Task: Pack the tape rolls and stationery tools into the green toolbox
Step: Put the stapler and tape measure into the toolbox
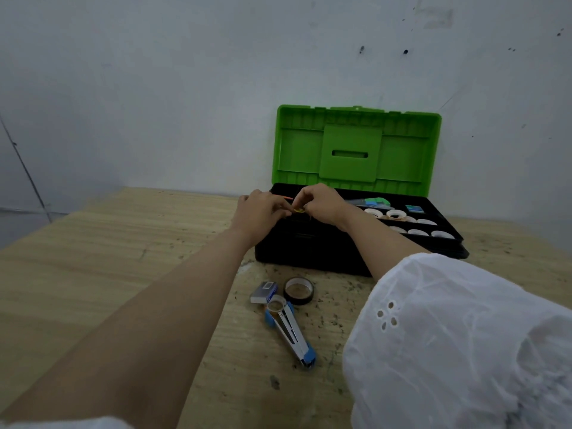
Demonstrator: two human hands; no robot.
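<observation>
Left hand [263, 212] and right hand [322, 203] were pinched on a yellow ring [299, 210] above the green toolbox [359, 144], mid-frame; lowering it in was judged next.

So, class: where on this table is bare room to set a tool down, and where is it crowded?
Free: the tabletop left of the green toolbox. Crowded: before it, where small box, black tape roll and stapler cluster; its right tray holds tape rolls.

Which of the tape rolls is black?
The black tape roll lying on the table, beside the small box; those in the toolbox are white.
</observation>
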